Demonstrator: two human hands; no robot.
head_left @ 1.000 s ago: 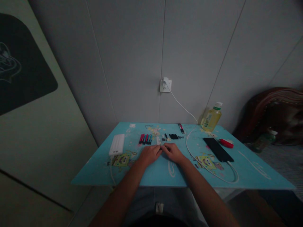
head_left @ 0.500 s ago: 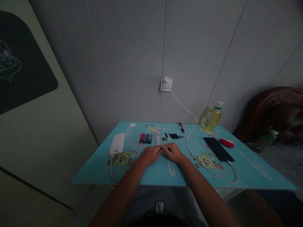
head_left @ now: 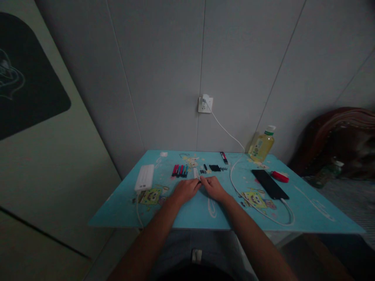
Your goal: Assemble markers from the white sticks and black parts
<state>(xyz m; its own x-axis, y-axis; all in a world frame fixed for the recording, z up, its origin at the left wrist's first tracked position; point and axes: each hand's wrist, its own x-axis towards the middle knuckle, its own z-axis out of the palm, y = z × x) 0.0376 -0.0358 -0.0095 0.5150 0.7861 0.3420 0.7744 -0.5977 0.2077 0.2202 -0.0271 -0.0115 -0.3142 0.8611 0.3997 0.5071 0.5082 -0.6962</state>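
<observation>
A small dark piece (head_left: pixel 199 182) is pinched between the fingertips of the left hand (head_left: pixel 186 190) and right hand (head_left: pixel 213 188), over a blue cartoon-printed table (head_left: pixel 195 217). Behind rises a grey panelled wall (head_left: pixel 164 78) with a socket (head_left: pixel 205 106); brown furniture (head_left: pixel 348 134) stands rightward.

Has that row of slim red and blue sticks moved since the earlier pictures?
No, the slim red and blue sticks haven't shifted relative to the white wall socket.

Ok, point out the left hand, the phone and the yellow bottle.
Left hand (head_left: pixel 185 190): head view, its back.
Phone (head_left: pixel 270 184): head view, dark upper face.
Yellow bottle (head_left: pixel 261 148): head view, its body.
</observation>
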